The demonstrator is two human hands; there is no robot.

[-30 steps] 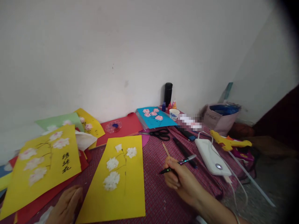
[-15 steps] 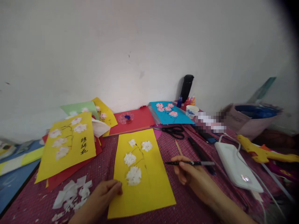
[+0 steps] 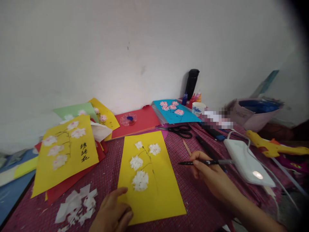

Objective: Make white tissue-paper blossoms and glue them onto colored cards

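A yellow sheet (image 3: 166,193) lies in front of me, with several white paper flowers (image 3: 140,180) on it and a thin drawn stem (image 3: 151,158) between them. My left hand (image 3: 113,209) rests at the sheet's lower left edge, its index finger and thumb apart. Right of the sheet, my right hand (image 3: 205,169) grips a black pen (image 3: 185,163), whose tip points left and stays off the paper. White paper scraps (image 3: 76,206) lie left of my left hand.
Another yellow flower picture (image 3: 72,164) with black writing leans at the left. Behind are black scissors (image 3: 180,130), a red sheet (image 3: 145,120), a blue flower picture (image 3: 172,114) and a cup (image 3: 198,109). A white power bank (image 3: 249,162) and a yellow glue gun (image 3: 267,145) sit at right.
My left hand has shifted right and down, and its fingers have spread from a closed shape. My right hand has moved slightly right with the pen. The view has also shifted a little.
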